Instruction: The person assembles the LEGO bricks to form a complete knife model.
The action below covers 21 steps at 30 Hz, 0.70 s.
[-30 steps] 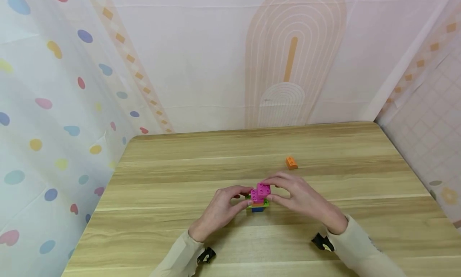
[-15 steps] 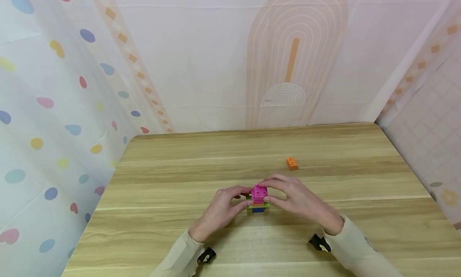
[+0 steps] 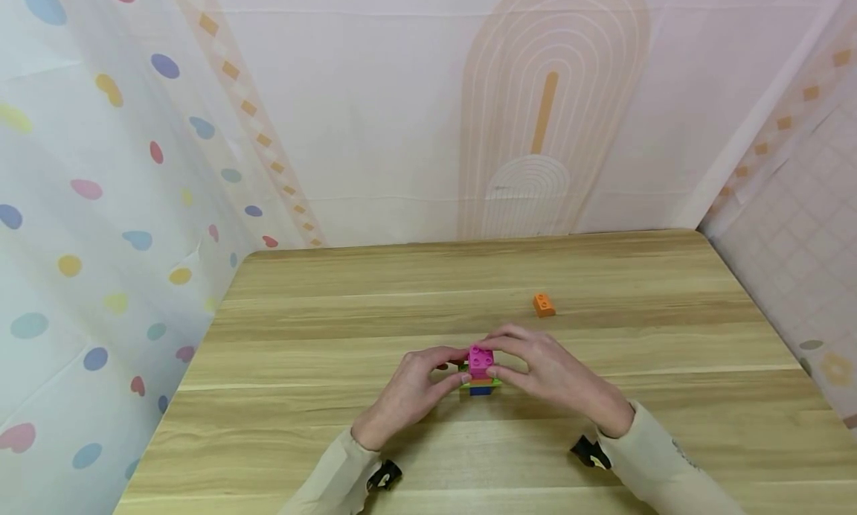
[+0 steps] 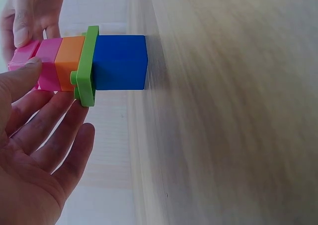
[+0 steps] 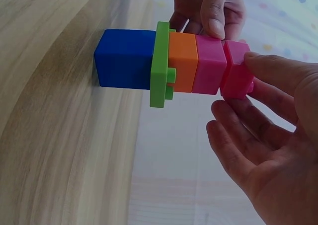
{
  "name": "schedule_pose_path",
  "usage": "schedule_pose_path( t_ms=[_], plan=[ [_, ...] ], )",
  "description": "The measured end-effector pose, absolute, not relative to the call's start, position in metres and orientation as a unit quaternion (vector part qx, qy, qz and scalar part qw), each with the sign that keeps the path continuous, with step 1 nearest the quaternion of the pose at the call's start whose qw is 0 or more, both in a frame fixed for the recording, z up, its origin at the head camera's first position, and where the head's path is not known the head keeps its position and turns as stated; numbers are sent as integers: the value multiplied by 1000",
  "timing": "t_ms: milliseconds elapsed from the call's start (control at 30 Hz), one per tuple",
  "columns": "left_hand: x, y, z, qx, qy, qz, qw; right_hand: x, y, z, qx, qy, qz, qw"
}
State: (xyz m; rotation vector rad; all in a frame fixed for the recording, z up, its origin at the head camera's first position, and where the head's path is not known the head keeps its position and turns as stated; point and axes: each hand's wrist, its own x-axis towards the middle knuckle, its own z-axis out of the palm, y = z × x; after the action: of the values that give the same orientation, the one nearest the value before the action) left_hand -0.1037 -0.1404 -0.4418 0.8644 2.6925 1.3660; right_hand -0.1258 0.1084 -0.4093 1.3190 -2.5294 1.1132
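Observation:
A toy-brick tower stands on the wooden table: a blue block (image 4: 120, 63) at the bottom, a wider green plate (image 5: 159, 66), an orange brick (image 5: 182, 63) and a pink brick (image 5: 208, 65). Another pink brick (image 5: 237, 70) sits on top, with a thin, slightly slanted gap beneath it in the right wrist view. My right hand (image 3: 549, 370) pinches this top brick between thumb and fingers. From the other side, my left hand (image 3: 410, 390) grips the tower's upper part, thumb on the lower pink brick and fingers behind it.
A loose orange brick (image 3: 544, 305) with a curved side lies on the table (image 3: 335, 299) beyond the right hand. Patterned cloth (image 3: 375, 128) hangs behind the table and along both sides. Black devices (image 3: 384, 475) are strapped at both wrists.
The right hand has brought the top pink brick leftward and squared it over the lower pink brick, which it overlapped off-centre before. The left hand has stayed in place on the tower.

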Motion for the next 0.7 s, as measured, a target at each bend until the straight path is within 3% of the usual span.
schedule_pose_path(
  t_ms=[700],
  plan=[
    [-104, -141, -441, 277, 867, 414, -5, -128, 108, -407, 440, -825, 354, 21]
  ],
)
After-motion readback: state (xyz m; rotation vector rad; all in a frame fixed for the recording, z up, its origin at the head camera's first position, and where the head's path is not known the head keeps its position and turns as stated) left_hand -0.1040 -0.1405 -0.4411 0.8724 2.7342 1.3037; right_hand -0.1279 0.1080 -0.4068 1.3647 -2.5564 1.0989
